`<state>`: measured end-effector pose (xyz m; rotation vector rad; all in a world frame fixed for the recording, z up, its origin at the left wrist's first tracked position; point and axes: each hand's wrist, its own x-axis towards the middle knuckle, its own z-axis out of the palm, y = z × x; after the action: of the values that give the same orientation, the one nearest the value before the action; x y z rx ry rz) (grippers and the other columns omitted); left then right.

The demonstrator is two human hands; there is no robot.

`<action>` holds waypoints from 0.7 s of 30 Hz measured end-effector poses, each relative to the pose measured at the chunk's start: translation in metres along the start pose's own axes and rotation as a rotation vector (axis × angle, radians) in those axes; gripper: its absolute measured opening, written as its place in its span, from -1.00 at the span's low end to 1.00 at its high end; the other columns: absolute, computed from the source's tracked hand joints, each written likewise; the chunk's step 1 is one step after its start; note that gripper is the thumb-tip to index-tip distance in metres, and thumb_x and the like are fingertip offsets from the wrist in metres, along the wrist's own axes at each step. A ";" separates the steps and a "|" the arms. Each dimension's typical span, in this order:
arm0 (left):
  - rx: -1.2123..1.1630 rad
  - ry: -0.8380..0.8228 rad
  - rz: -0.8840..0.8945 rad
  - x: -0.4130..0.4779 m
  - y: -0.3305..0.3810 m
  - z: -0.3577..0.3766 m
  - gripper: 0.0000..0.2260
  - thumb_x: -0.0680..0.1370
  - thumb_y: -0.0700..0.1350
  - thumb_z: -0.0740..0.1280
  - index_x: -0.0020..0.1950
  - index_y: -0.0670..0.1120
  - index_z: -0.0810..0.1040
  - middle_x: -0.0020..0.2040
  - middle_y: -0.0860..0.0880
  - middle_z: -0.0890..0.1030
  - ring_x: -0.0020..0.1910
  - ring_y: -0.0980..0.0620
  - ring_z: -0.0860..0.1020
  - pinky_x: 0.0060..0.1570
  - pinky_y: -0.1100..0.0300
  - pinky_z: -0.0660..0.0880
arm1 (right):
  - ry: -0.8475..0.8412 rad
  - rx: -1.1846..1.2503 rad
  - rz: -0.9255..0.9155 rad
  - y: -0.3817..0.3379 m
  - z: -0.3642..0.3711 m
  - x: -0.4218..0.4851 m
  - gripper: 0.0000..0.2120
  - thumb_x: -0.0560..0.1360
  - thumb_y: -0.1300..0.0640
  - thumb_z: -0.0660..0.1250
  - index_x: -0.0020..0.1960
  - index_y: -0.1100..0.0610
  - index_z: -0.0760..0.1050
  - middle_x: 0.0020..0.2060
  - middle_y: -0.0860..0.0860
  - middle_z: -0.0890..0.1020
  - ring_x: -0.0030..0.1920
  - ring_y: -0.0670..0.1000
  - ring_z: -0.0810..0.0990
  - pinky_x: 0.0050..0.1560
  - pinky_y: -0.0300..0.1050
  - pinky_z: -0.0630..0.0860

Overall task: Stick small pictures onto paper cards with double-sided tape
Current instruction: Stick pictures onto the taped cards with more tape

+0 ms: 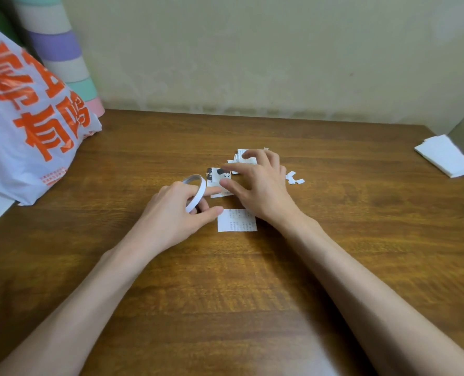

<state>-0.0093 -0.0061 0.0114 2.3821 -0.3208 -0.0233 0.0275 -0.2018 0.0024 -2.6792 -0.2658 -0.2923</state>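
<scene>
Wooden bench (334,267), big white-and-orange plastic bag (30,126) on the left, and a stack of white cards (445,156) well off at the right edge. No picture is on a card yet, so I'd say it's early days. Left hand (168,215) has its fingers hooked round the tape roll (197,189). Right hand (260,185) lies spread and relaxed, thumb pressing the small face picture (216,177) mid-bench. A printed clipping (237,220) sits just in front, more clippings (242,154) lie behind, and scraps (294,178) are beside. Taping seems to be the step in hand – sticking is all still to do.
</scene>
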 end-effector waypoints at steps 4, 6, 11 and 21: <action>-0.028 0.046 -0.055 0.004 -0.006 -0.001 -0.83 0.63 0.03 0.40 0.14 0.06 0.77 -0.22 0.34 0.66 -0.36 0.21 0.58 -0.10 0.14 0.58 | -0.041 -0.081 -0.013 -0.003 0.005 0.009 -0.62 0.59 -0.25 0.37 0.34 -0.15 0.64 0.55 -0.04 0.35 0.60 0.15 0.08 0.43 0.14 0.15; -0.061 0.065 -0.072 0.007 -0.008 -0.001 -0.78 0.69 -0.02 0.31 0.16 0.02 0.75 -0.17 0.26 0.72 -0.40 0.21 0.57 -0.01 0.11 0.61 | -0.030 -0.092 -0.024 -0.004 0.005 0.009 -0.66 0.58 -0.22 0.39 0.29 -0.14 0.66 0.53 -0.07 0.39 0.59 0.13 0.09 0.41 0.11 0.14; -0.175 0.130 -0.064 0.009 -0.009 0.000 -0.77 0.71 -0.05 0.27 0.30 0.07 0.66 -0.32 0.16 0.68 -0.49 0.17 0.53 -0.21 0.21 0.51 | 0.035 0.005 -0.033 -0.007 0.005 0.006 -0.74 0.56 -0.16 0.45 0.21 -0.14 0.71 0.45 -0.06 0.48 0.57 0.12 0.16 0.37 0.05 0.16; -0.151 0.325 -0.112 0.011 -0.014 0.000 -0.89 0.56 0.03 0.49 0.07 0.11 0.70 -0.23 0.15 0.69 -0.42 0.26 0.53 -0.20 0.21 0.45 | 0.065 0.193 -0.050 0.011 0.002 -0.007 -0.81 0.56 -0.04 0.50 0.17 -0.10 0.72 0.31 -0.03 0.58 0.40 0.06 0.39 0.36 0.08 0.30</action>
<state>0.0043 0.0013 0.0029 2.2056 -0.0293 0.2756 0.0232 -0.2122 -0.0054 -2.4710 -0.3242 -0.3497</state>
